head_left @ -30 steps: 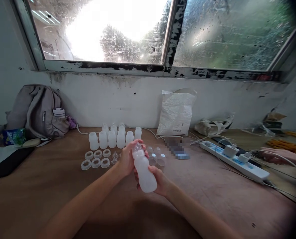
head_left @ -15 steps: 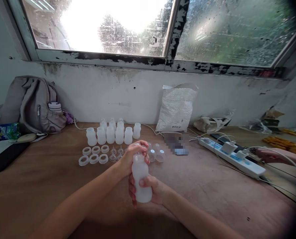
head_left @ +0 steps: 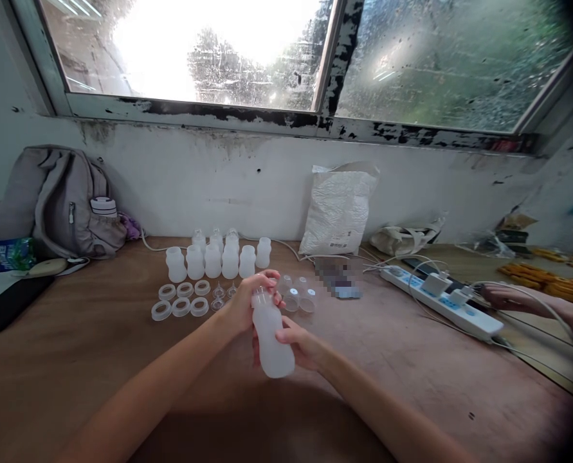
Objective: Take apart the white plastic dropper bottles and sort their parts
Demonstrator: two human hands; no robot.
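A frosted white baby bottle (head_left: pixel 275 350) is held above the table, tilted slightly, its base toward me. My right hand (head_left: pixel 305 346) is closed round its body, thumb on the near side. The fingers of my left hand (head_left: pixel 247 299) wrap the top end; whatever lies under them there is partly hidden. Beyond stand several more baby bottles (head_left: pixel 213 260), some open at the top, some at the back with clear tops. In front of those lie screw rings (head_left: pixel 182 307) and clear teats (head_left: pixel 217 302). Clear caps (head_left: pixel 307 300) sit right of my left hand.
A white power strip (head_left: pixel 440 302) with plugs and cables runs along the right. Another person's hand (head_left: pixel 512 298) rests beyond it. At the back are a white plastic package (head_left: pixel 339 209) and a grey backpack (head_left: pixel 57 199). A blurred flat object (head_left: pixel 346 291) lies right of the caps.
The bottle and both hands have risen slightly, with the bottle tilting a little more. My right-hand grip has loosened somewhat round the body. More of the caps shows beside my left hand.
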